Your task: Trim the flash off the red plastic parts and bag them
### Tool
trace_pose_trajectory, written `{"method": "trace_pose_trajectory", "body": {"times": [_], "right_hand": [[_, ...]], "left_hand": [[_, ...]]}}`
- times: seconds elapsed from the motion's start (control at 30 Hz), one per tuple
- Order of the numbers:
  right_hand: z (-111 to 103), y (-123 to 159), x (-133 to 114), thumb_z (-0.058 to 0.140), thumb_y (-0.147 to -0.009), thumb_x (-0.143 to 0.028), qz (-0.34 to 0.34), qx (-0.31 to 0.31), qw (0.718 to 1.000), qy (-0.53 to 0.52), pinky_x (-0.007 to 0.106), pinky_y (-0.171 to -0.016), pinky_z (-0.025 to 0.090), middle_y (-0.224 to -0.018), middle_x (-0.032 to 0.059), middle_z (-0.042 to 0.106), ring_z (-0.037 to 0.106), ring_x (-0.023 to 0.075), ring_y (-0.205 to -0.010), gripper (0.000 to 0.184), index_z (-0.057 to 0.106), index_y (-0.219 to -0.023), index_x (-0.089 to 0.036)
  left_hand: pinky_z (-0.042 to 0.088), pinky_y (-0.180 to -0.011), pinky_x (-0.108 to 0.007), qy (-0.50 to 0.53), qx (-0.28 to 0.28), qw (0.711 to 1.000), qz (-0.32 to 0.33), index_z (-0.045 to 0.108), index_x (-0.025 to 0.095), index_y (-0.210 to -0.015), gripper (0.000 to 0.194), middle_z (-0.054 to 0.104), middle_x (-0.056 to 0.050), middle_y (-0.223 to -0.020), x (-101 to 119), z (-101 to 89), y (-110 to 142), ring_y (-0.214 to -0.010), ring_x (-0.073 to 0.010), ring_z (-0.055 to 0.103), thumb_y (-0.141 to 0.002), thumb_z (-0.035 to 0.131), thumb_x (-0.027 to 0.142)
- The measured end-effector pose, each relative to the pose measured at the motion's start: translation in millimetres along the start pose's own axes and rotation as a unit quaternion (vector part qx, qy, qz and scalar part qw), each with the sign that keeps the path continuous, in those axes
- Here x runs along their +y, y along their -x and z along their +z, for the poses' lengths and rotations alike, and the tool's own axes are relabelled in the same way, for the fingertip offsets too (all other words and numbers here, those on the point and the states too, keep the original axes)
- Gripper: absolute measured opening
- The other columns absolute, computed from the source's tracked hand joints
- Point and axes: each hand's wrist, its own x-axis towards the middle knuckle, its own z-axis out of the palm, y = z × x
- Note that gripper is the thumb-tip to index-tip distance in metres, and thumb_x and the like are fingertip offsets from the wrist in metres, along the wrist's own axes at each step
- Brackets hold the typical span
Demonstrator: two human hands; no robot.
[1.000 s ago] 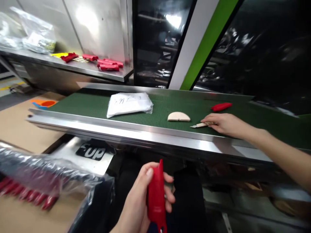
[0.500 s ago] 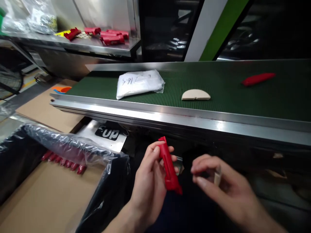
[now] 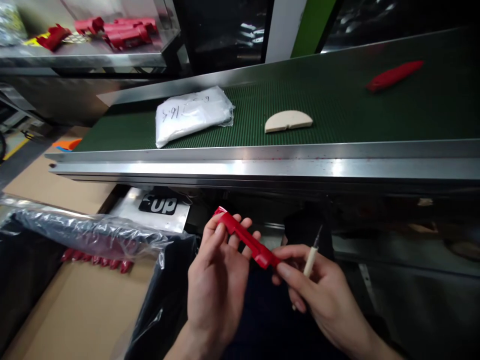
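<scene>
My left hand (image 3: 217, 270) is closed around a long red plastic part (image 3: 245, 239), held slantwise below the conveyor's steel edge. My right hand (image 3: 318, 287) grips a small knife (image 3: 312, 252) with a pale handle, blade pointing up, and its fingertips touch the lower end of the red part. Both hands are close together in front of my dark lap.
A green conveyor belt (image 3: 337, 110) carries a white bag with writing (image 3: 191, 114), a beige half-round piece (image 3: 288, 121) and another red part (image 3: 393, 75). More red parts lie on a steel shelf (image 3: 112, 27) at back left and in a plastic-lined box (image 3: 93, 257) at lower left.
My right hand left the belt with the knife and came down to meet the left hand. The red part tilted over, and the view dropped toward my lap.
</scene>
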Motion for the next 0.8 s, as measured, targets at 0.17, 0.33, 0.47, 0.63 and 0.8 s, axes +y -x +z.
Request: {"method": "trace_pose_trajectory", "body": {"times": [0.17,0.33,0.47,0.63,0.8], "right_hand": [[-2,0,0,0.071,-0.082,-0.044,-0.042,0.038,0.998,-0.034,0.012,-0.038,0.037,-0.070,0.0000,0.065,0.045,0.0022,-0.044,0.033,0.065,-0.104,-0.021],[-6,0,0,0.071,-0.084,-0.036,-0.067,0.043,0.996,-0.025,0.013,-0.043,0.042,-0.075,-0.0032,0.062,0.050,0.0018,-0.047,0.027,0.066,-0.108,-0.028],[-7,1,-6,0.070,-0.085,-0.031,-0.106,0.043,0.993,-0.008,0.013,-0.045,0.044,-0.100,-0.0013,0.063,0.052,0.0008,-0.052,0.022,0.067,-0.108,-0.033],[-2,1,-16,0.067,-0.087,-0.027,-0.158,0.047,0.985,0.047,0.013,-0.046,0.044,-0.111,-0.0025,0.062,0.051,-0.0010,-0.053,0.018,0.067,-0.104,-0.035],[0,-4,-22,0.066,-0.088,-0.028,-0.187,0.071,0.978,0.056,0.014,-0.047,0.046,-0.107,-0.0017,0.065,0.058,0.0040,-0.062,0.019,0.067,-0.106,-0.035]], "left_hand": [[0.052,-0.091,-0.039,-0.016,-0.002,1.000,0.005,0.058,0.019,-0.103,0.011,0.059,-0.013,-0.118,1,-6.4,-1,-0.117,-0.0285,0.057,-0.093,0.054,0.018],[0.054,-0.091,-0.035,-0.065,-0.018,0.998,0.007,0.057,0.019,-0.105,0.012,0.060,-0.015,-0.121,-3,-11.7,-4,-0.116,-0.0261,0.059,-0.094,0.053,0.018],[0.055,-0.090,-0.033,-0.096,-0.015,0.995,0.015,0.057,0.019,-0.106,0.015,0.061,-0.015,-0.122,-7,-15.4,-6,-0.113,-0.0247,0.061,-0.092,0.056,0.014],[0.059,-0.082,-0.029,-0.096,0.027,0.995,0.006,0.059,0.014,-0.108,0.019,0.061,-0.017,-0.122,-9,-15.8,-8,-0.108,-0.0253,0.064,-0.090,0.058,0.009],[0.061,-0.072,-0.022,-0.072,0.134,0.986,-0.069,0.062,0.004,-0.099,0.014,0.066,-0.019,-0.107,-16,-15.8,-10,-0.085,-0.0181,0.069,-0.092,0.050,0.001]]}}
